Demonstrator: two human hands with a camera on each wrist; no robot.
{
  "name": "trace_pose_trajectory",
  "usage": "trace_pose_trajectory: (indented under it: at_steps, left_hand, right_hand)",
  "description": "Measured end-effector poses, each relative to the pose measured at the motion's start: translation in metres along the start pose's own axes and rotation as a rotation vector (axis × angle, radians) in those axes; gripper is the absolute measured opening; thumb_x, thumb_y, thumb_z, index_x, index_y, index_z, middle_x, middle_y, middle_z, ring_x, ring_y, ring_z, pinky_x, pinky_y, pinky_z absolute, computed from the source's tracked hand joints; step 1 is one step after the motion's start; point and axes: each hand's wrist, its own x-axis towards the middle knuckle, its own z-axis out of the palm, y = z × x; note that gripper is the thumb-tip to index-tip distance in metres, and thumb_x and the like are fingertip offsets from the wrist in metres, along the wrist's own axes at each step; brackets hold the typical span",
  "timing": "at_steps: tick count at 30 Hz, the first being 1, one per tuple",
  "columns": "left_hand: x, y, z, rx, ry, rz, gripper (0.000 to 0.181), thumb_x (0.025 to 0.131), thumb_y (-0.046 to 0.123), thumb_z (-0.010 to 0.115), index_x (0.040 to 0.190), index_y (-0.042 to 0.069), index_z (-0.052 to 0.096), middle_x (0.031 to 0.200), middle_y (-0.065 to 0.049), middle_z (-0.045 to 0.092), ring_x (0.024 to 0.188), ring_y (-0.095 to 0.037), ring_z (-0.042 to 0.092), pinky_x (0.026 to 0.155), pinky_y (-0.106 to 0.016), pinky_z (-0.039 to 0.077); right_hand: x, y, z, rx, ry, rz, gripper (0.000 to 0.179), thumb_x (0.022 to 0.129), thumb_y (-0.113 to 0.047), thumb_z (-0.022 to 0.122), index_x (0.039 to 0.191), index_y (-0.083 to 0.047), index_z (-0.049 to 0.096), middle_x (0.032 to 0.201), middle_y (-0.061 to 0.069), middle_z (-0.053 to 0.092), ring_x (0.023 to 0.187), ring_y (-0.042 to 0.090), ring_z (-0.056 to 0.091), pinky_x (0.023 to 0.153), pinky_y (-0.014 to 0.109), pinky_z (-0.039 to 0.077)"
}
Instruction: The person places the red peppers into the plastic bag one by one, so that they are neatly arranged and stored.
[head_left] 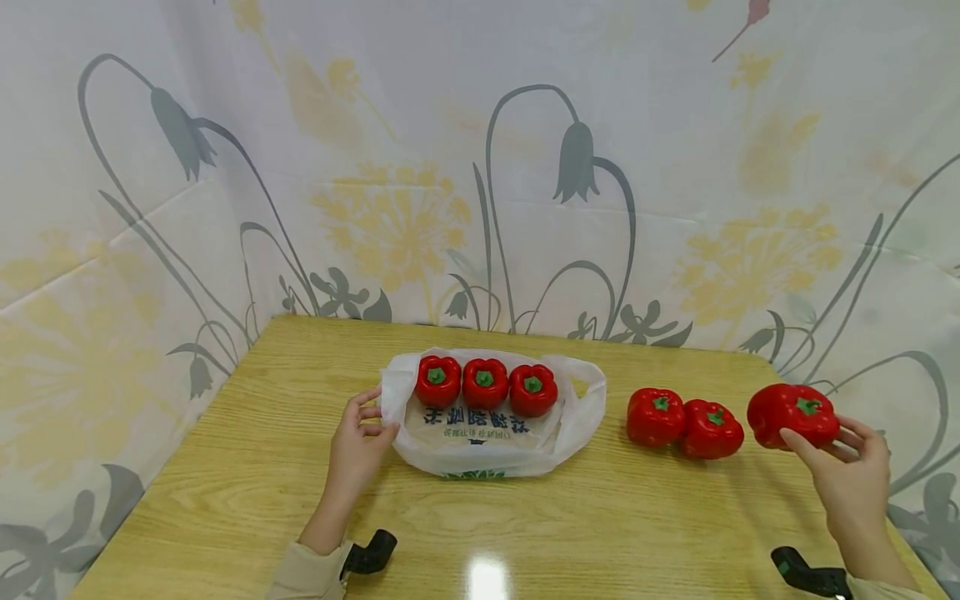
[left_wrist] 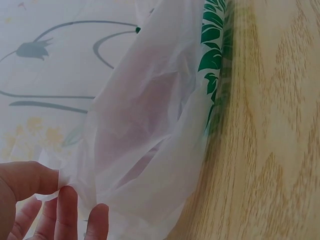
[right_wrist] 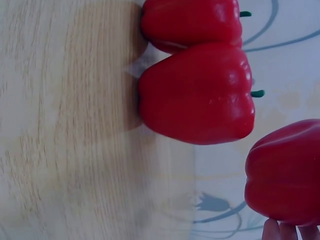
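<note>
My left hand (head_left: pixel 362 442) pinches the left edge of a white plastic bag (head_left: pixel 480 462) between thumb and fingers. Its mouth is spread wide, and three red bell peppers (head_left: pixel 485 383) with green stems stand in a row along its far side. In the left wrist view, the thumb and fingertips hold the thin bag film (left_wrist: pixel 75 175). My right hand (head_left: pixel 855 471) grips another red bell pepper (head_left: pixel 787 415) raised over the table's right side. The right wrist view shows fingertips (right_wrist: pixel 287 231) against this pepper (right_wrist: pixel 287 175).
Between the bag and my right hand, two more red bell peppers (head_left: pixel 711 429) stand side by side on the wooden table (head_left: pixel 495 517). A flower-patterned cloth (head_left: pixel 480 167) hangs behind the table and along its sides. Dark devices (head_left: pixel 371 552) are strapped at both wrists.
</note>
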Motion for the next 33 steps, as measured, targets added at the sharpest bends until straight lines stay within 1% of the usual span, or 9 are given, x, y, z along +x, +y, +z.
trace_pose_trajectory:
  at_steps: [1, 3, 7, 11, 18, 21, 27, 31, 33]
  left_hand:
    - [0.000, 0.000, 0.000, -0.002, 0.001, 0.000, 0.053, 0.084, 0.001, 0.066, 0.131, 0.009, 0.044, 0.109, -0.016, 0.054, 0.086, -0.027, 0.057, 0.063, -0.024, 0.047]
    - [0.001, 0.000, 0.000, -0.003, 0.002, 0.000, 0.053, 0.084, 0.001, 0.066, 0.131, 0.009, 0.045, 0.108, -0.016, 0.054, 0.085, -0.027, 0.057, 0.063, -0.024, 0.047]
    - [0.001, -0.001, 0.001, -0.002, 0.005, 0.001, 0.053, 0.083, 0.000, 0.066, 0.131, 0.010, 0.045, 0.108, -0.015, 0.054, 0.085, -0.026, 0.057, 0.063, -0.024, 0.047]
    - [0.001, -0.001, 0.001, -0.002, 0.004, 0.000, 0.053, 0.083, 0.000, 0.066, 0.131, 0.009, 0.045, 0.108, -0.015, 0.054, 0.085, -0.026, 0.057, 0.063, -0.024, 0.047]
    - [0.000, 0.000, 0.001, 0.004, 0.001, 0.002, 0.052, 0.084, 0.000, 0.066, 0.131, 0.008, 0.044, 0.108, -0.016, 0.054, 0.084, -0.026, 0.057, 0.062, -0.023, 0.047]
    - [0.000, 0.001, 0.001, 0.005, -0.001, 0.003, 0.052, 0.084, 0.000, 0.066, 0.131, 0.008, 0.044, 0.109, -0.016, 0.054, 0.085, -0.026, 0.057, 0.063, -0.024, 0.047]
    - [0.000, 0.001, 0.001, 0.008, -0.002, 0.007, 0.052, 0.084, 0.001, 0.065, 0.131, 0.008, 0.044, 0.109, -0.016, 0.054, 0.086, -0.027, 0.058, 0.063, -0.024, 0.047]
    - [0.001, 0.000, 0.000, 0.008, 0.001, 0.007, 0.053, 0.084, 0.000, 0.066, 0.131, 0.008, 0.044, 0.109, -0.016, 0.054, 0.086, -0.027, 0.058, 0.063, -0.023, 0.047]
    - [0.001, 0.000, 0.000, 0.007, 0.002, 0.005, 0.053, 0.084, 0.000, 0.066, 0.131, 0.009, 0.045, 0.109, -0.016, 0.054, 0.086, -0.027, 0.058, 0.063, -0.023, 0.047]
  right_hand:
    - [-0.006, -0.007, 0.000, 0.002, -0.005, 0.009, 0.076, 0.081, -0.036, 0.070, 0.142, -0.020, 0.028, 0.121, -0.005, 0.038, 0.088, 0.000, 0.040, 0.057, 0.006, 0.038]
    - [-0.015, -0.016, 0.000, 0.004, -0.011, 0.019, 0.076, 0.081, -0.033, 0.071, 0.142, -0.019, 0.028, 0.116, -0.009, 0.038, 0.085, -0.002, 0.039, 0.057, 0.005, 0.038]
    - [-0.025, -0.025, 0.000, 0.054, -0.016, 0.014, 0.067, 0.080, -0.026, 0.072, 0.135, -0.023, 0.033, 0.105, -0.015, 0.038, 0.082, -0.003, 0.041, 0.057, 0.005, 0.038]
    - [-0.028, -0.027, 0.002, 0.122, -0.024, 0.001, 0.062, 0.079, -0.022, 0.074, 0.129, -0.026, 0.037, 0.103, -0.014, 0.039, 0.083, -0.002, 0.042, 0.057, 0.005, 0.039]
    - [-0.034, -0.031, 0.007, 0.221, -0.073, -0.047, 0.062, 0.079, -0.017, 0.074, 0.128, -0.023, 0.037, 0.106, -0.014, 0.039, 0.087, 0.000, 0.042, 0.059, 0.005, 0.040]
    - [-0.037, -0.033, 0.008, 0.248, -0.087, -0.063, 0.059, 0.079, -0.016, 0.074, 0.125, -0.025, 0.037, 0.107, -0.014, 0.039, 0.087, 0.001, 0.042, 0.060, 0.005, 0.040]
    - [-0.043, -0.037, 0.014, 0.347, -0.131, -0.091, 0.051, 0.079, -0.008, 0.073, 0.114, -0.027, 0.041, 0.106, -0.010, 0.041, 0.087, 0.003, 0.044, 0.061, 0.007, 0.042]
    - [-0.047, -0.039, 0.020, 0.365, -0.177, -0.134, 0.051, 0.080, -0.006, 0.073, 0.116, -0.025, 0.042, 0.107, -0.008, 0.042, 0.089, 0.004, 0.045, 0.063, 0.007, 0.043]
    - [-0.038, -0.029, 0.024, 0.353, -0.194, -0.158, 0.054, 0.079, -0.008, 0.074, 0.120, -0.023, 0.042, 0.109, -0.008, 0.042, 0.090, 0.004, 0.045, 0.064, 0.008, 0.044]
